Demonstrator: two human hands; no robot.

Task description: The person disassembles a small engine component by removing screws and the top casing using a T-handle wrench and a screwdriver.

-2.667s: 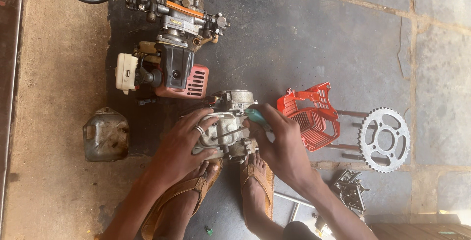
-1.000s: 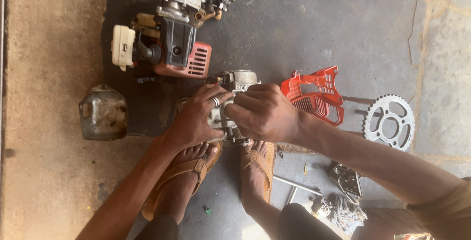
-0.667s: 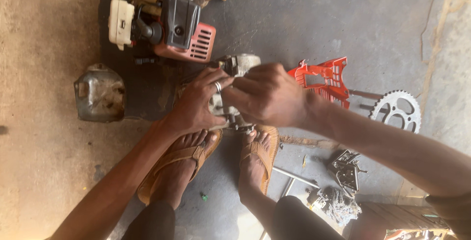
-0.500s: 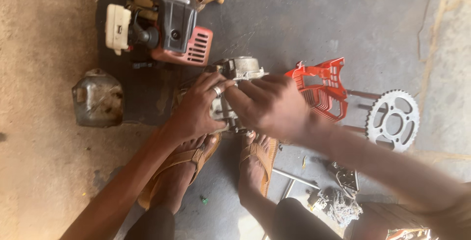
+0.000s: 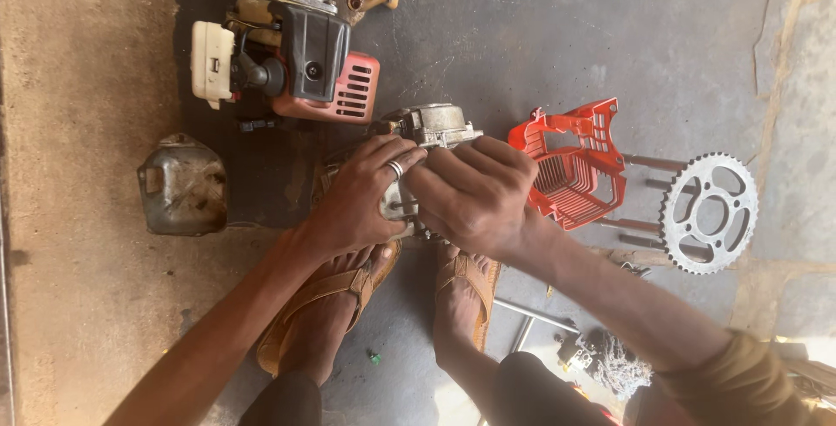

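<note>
Left hand (image 5: 361,204), ring on one finger, wraps around grey metal engine part (image 5: 431,130) from left side, fingers curled onto it. Right hand (image 5: 475,195) closed over same part from right, fingers pressed on top. Part sits on dark stone floor (image 5: 522,34), just above sandalled feet (image 5: 340,304). Red-and-black small engine (image 5: 305,64) near, further up. Red plastic cover (image 5: 575,165) just right of right hand; sprocket (image 5: 707,213) beyond it. Dirty translucent tank (image 5: 183,184) well left.
</note>
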